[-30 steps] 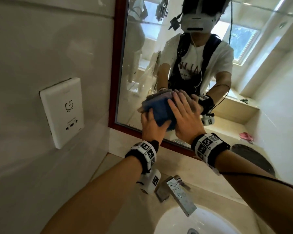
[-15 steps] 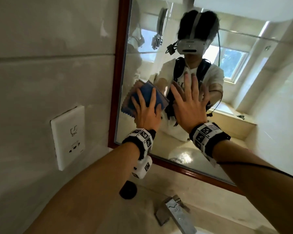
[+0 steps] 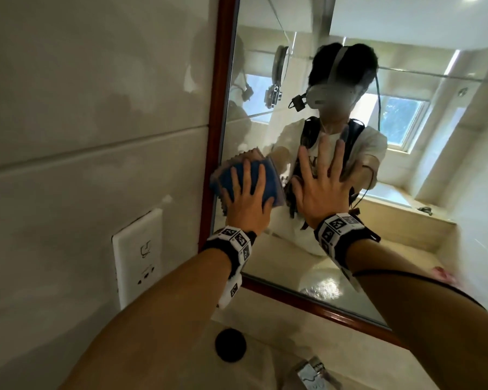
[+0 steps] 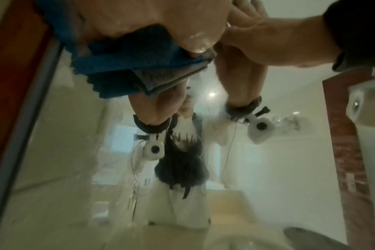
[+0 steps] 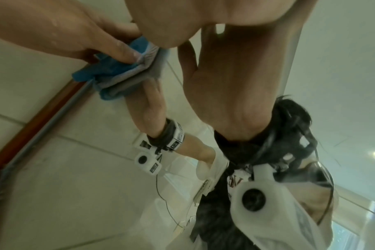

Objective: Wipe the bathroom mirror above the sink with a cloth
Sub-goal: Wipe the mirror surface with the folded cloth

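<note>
The mirror point(image 3: 282, 266) has a red-brown frame. My left hand point(image 3: 247, 190) presses a folded blue and grey cloth point(image 3: 268, 184) flat against the glass, close to the frame's left side. Its fingers lie straight over the cloth. Beside it my right hand point(image 3: 326, 178) rests on the bare glass with fingers spread, holding nothing. In the left wrist view the cloth point(image 4: 128, 67) sits under my palm point(image 4: 139, 16), next to the frame. In the right wrist view the cloth point(image 5: 118, 74) is to the left of my right hand point(image 5: 203, 16).
A white wall socket point(image 3: 137, 257) sits on the tiled wall left of the mirror. Below are the beige counter point(image 3: 265, 367), a black round object point(image 3: 230, 344) and the chrome tap point(image 3: 312, 372). The mirror reflects me and a window.
A second ago both hands held the cloth low on the glass. The left hand carried it up and left toward the frame; the right hand let go and spread flat on the mirror.
</note>
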